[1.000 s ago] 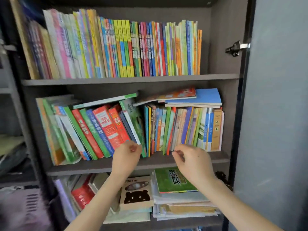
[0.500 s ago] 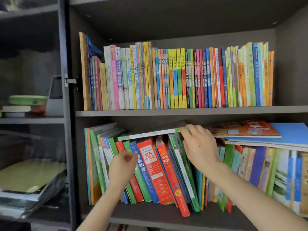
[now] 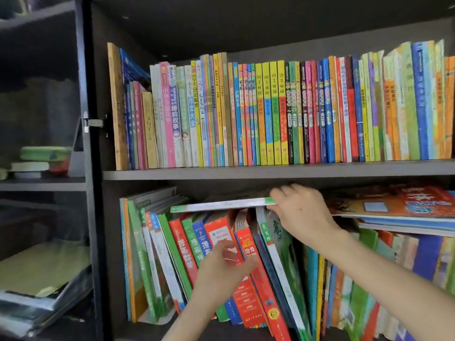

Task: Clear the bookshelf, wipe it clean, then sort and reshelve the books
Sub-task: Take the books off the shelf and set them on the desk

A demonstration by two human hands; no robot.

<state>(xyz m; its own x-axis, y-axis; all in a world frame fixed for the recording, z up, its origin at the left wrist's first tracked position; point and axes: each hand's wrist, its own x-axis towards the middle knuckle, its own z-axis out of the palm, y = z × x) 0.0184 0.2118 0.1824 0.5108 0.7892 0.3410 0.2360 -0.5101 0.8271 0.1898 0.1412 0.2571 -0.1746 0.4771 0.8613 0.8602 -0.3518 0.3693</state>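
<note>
right hand grips right end of flat green book | left hand below, grip unclear

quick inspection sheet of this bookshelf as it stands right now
surface: upper shelf board carries a packed row; lower shelf board is dark and mostly covered.
job's things: upright books fill the upper row; leaning books below have their tops tilted left; flat green-edged book lies across their tops; flat stack lies on the books at right.
clutter: green container and paper pile in the left compartment.
grips: right hand grips the flat green-edged book's end; left hand is blurred in front of the leaning books, hold unclear.
cables: nothing seen.
surroundings: cabinet divider with metal hinge.
</note>
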